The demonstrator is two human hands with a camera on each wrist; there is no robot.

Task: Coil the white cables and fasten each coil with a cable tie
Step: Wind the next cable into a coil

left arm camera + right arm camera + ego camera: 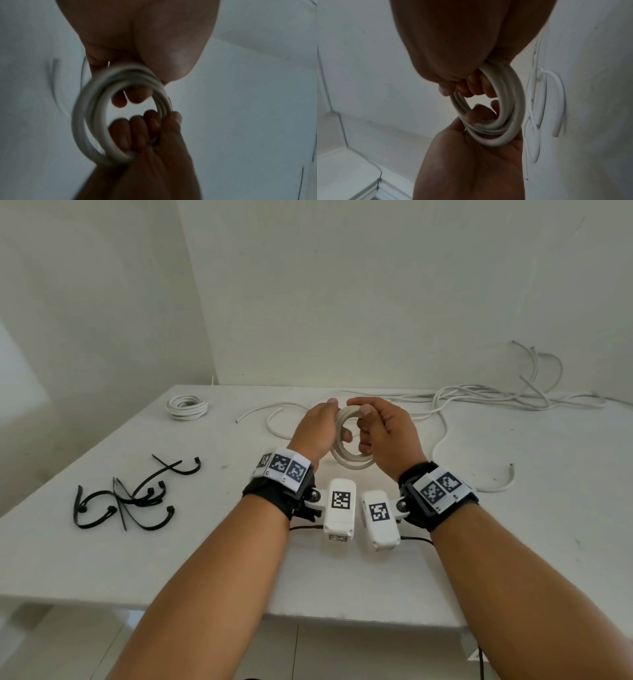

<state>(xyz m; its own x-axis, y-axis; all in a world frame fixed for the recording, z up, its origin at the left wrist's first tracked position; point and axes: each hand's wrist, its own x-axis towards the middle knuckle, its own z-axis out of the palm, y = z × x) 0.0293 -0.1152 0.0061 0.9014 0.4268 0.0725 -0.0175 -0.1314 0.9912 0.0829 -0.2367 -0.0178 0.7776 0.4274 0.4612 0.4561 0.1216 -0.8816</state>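
White cable is wound into a coil (352, 464) that I hold just above the table (205, 542), left hand (317, 429) and right hand (387, 433) both curled round its rim, so I judge binding it with a black zip tie (147, 500) is left, and loose cables (486, 398) wait beyond.
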